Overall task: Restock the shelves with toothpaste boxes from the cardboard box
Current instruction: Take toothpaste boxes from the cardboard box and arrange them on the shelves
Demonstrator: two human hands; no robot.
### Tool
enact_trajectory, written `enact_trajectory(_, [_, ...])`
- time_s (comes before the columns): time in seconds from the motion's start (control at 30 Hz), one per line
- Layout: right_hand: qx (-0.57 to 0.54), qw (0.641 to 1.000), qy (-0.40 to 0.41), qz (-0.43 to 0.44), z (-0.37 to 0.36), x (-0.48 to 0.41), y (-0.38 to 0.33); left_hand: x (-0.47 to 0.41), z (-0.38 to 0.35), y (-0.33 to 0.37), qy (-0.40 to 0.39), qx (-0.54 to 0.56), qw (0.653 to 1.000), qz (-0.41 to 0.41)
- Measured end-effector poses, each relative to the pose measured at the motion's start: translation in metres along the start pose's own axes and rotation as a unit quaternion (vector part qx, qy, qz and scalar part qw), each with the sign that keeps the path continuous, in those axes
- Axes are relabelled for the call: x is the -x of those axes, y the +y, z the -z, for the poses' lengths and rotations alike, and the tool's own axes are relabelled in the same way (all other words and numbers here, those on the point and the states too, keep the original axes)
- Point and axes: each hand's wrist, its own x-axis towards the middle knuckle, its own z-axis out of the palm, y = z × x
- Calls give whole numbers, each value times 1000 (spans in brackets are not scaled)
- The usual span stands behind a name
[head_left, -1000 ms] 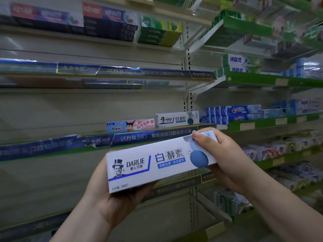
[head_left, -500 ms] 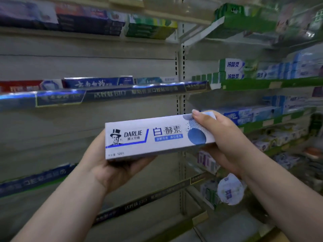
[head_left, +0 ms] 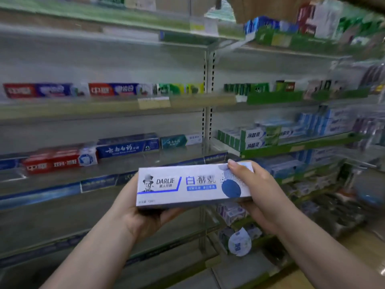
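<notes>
White toothpaste box [head_left: 193, 185] (Darlie print) held level in front of the shelves [head_left: 125, 170]. Left hand [head_left: 145, 215] cradles its underside, fingers curled behind; right hand [head_left: 258, 190] pinches the right end.

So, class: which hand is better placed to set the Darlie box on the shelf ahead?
Probably right. The right hand pinches the Darlie box at its end, fingers over the top, free to push it forward. The left hand cradles it from underneath, where the shelf edge might block it.

Grey metal shelves [head_left: 100, 113] on a slotted upright [head_left: 208, 126], tan floor [head_left: 358, 245] at lower right.
</notes>
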Motion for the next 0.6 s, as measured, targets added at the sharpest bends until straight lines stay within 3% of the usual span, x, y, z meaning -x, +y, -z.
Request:
enact_trajectory(0.3, [-10,999,-45,-20,-27,62,-88,106,-39,15,34,39,998,-31])
enact_trajectory(0.6, [-39,994,-96,-20,-107,141,-111,236,6,29,52,38,995,-77])
